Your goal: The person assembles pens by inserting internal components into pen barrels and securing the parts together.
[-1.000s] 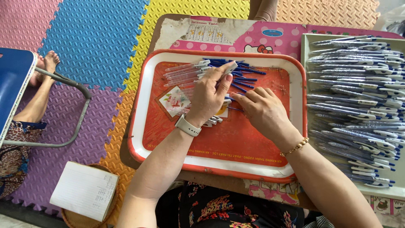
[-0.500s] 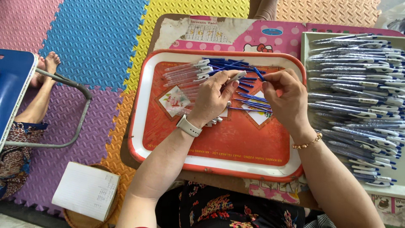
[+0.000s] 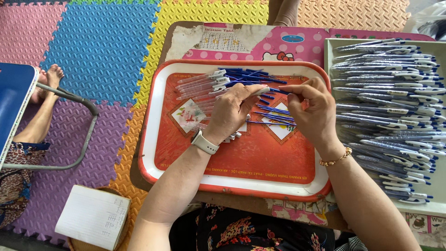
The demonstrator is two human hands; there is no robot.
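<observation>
Pinched between the fingers of the left hand [image 3: 234,109] is a clear pen barrel [image 3: 260,91], its tip pointing right; the right hand [image 3: 313,109] meets it there, thumb and forefinger pressed together on a thin blue refill [image 3: 280,91] at the barrel's end. Both hands hover over the far half of the red tray [image 3: 232,162], which sits on a low table [image 3: 186,39].

Going left to right: at the far left a blue chair [image 3: 11,102] stands on the foam mat [image 3: 97,42], with another person's bare foot [image 3: 51,76] beside it. Near the table's near left corner a white notebook [image 3: 93,216] lies on a round stool. On the tray, clear barrels [image 3: 200,83] lie toward the far left corner, partly under the left hand; loose blue refills [image 3: 246,74] lie along the far edge and under both hands. A white watch [image 3: 204,142] is on the left wrist, a gold bracelet [image 3: 334,159] on the right. Beside the tray's right edge, a pale tray [image 3: 436,207] holds rows of finished pens [image 3: 395,93].
</observation>
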